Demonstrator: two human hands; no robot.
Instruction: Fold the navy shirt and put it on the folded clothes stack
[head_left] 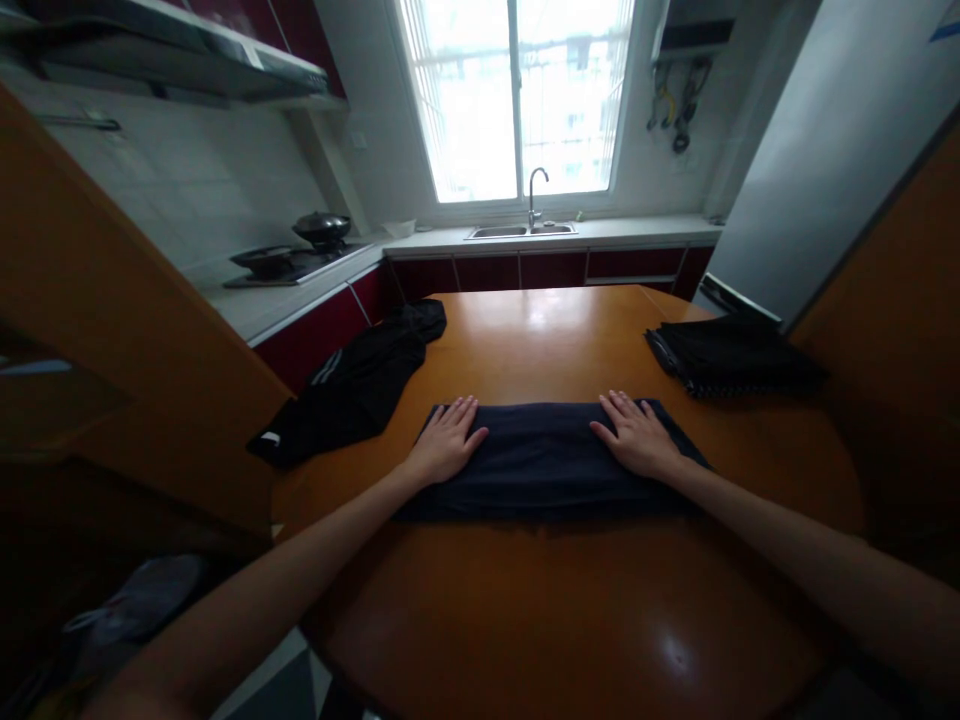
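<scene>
While the folded dark cloth (547, 458) lies long axis left-to-right, left hand (446, 440) and right hand (637, 435) press its ends; fingers flat, grasping nothing.

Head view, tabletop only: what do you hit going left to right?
Black garment hanging over the table edge → left hand flat on the folded dark cloth → right hand flat on the same cloth → folded black stack.

There is one view only, from a camera on the person's head. It looks forward and down, from close above the near edge of the wooden table (540, 330), and faces the window (517, 100) across the kitchen.
</scene>
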